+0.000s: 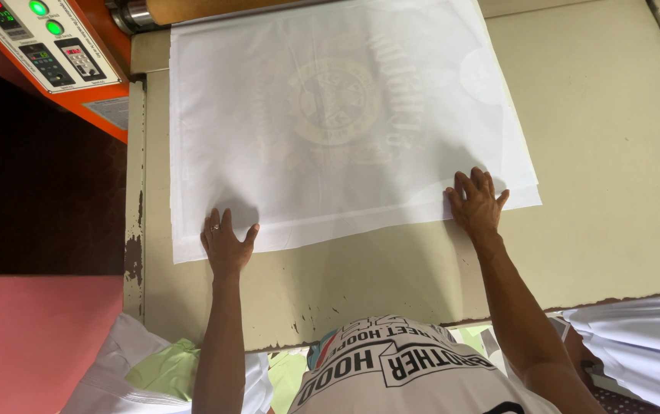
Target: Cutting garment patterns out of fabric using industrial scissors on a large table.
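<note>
Hands lie flat on a big white sheet (345, 123) that is spread out on a pale, worn table (621, 215). The left hand (225, 244) is spread open with its fingers apart, pressing down on the near left corner of the sheet. It wears a ring on one finger. The right hand (476, 203) is spread open too, palm down, on the near right edge of the sheet. Neither hand grips or pinches anything; both just press.

The sheet is thin, and a round, faded yellow picture (335, 100) shows through it near the middle. A second white layer seems to lie under the top one, because two edges show at the near right corner. The far end of the sheet reaches a metal roller (137, 14) at the far side of the table.

At the far left is an orange machine with a control panel (42, 46) that has green lights and small red number screens. Near left there is a pink surface (35, 337). White cloth (644, 337) sits at the near right, and light green cloth (163, 369) lies near left, below the table edge.
</note>
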